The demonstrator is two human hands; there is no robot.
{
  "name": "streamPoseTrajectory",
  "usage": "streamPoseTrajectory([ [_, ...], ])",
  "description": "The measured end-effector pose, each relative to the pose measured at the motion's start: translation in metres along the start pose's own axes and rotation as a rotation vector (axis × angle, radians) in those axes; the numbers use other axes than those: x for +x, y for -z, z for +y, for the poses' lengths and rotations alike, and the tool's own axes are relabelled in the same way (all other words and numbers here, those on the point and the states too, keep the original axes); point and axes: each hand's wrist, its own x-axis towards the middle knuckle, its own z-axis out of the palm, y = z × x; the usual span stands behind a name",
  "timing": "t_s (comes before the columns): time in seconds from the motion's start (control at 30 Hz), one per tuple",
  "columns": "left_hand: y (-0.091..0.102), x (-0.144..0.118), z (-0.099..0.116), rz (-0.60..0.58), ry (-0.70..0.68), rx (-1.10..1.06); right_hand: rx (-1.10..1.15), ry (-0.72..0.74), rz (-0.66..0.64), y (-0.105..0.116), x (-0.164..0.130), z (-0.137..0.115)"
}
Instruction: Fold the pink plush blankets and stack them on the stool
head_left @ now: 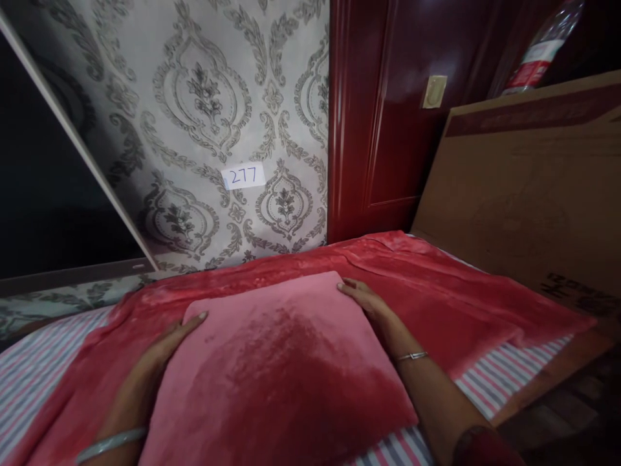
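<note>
A plush red blanket lies spread over a bed with a striped sheet. A folded flap of the same blanket lies on top, in front of me. My left hand rests flat along the flap's left edge, fingers pointing to its far left corner. On the flap's right edge near the far right corner lies my right hand, fingers together and pressed on the fabric. Each wrist carries a silver bangle. Whether either hand grips the fabric or only presses on it is unclear.
A patterned wallpaper wall with a white label reading 277 stands just behind the bed. A dark red wooden door is at the back right. A large cardboard box leans at the right, with a plastic bottle above it.
</note>
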Motion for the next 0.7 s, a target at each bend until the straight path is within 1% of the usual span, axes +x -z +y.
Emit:
streamPoseTrajectory([
  [0.07, 0.002, -0.004, 0.005, 0.045, 0.096, 0.034, 0.029, -0.014, -0.034, -0.002, -0.003, -0.002],
  [0.1, 0.003, -0.005, 0.006, 0.069, 0.116, 0.045, 0.038, -0.023, -0.051, -0.003, -0.004, -0.003],
  [0.2, 0.003, -0.002, 0.003, 0.085, 0.087, -0.002, 0.055, -0.040, -0.084, -0.006, -0.007, -0.005],
  [0.27, 0.002, 0.001, 0.000, 0.045, 0.083, -0.095, 0.075, -0.027, -0.068, -0.007, -0.009, -0.008],
  [0.37, -0.002, 0.003, -0.002, -0.077, 0.147, -0.270, 0.101, -0.017, -0.043, -0.010, -0.013, -0.013],
  [0.47, -0.004, 0.002, -0.001, -0.172, 0.193, -0.404, 0.095, -0.022, -0.075, -0.010, -0.017, -0.016],
  [0.5, -0.004, 0.001, -0.002, -0.182, 0.186, -0.430, 0.093, -0.017, -0.090, -0.010, -0.018, -0.016],
  [0.57, -0.005, 0.001, -0.003, -0.163, 0.132, -0.454, 0.088, -0.006, -0.099, -0.010, -0.018, -0.016],
  [0.7, -0.004, 0.009, -0.011, -0.106, -0.010, -0.402, 0.056, 0.027, -0.062, -0.008, -0.015, -0.013],
])
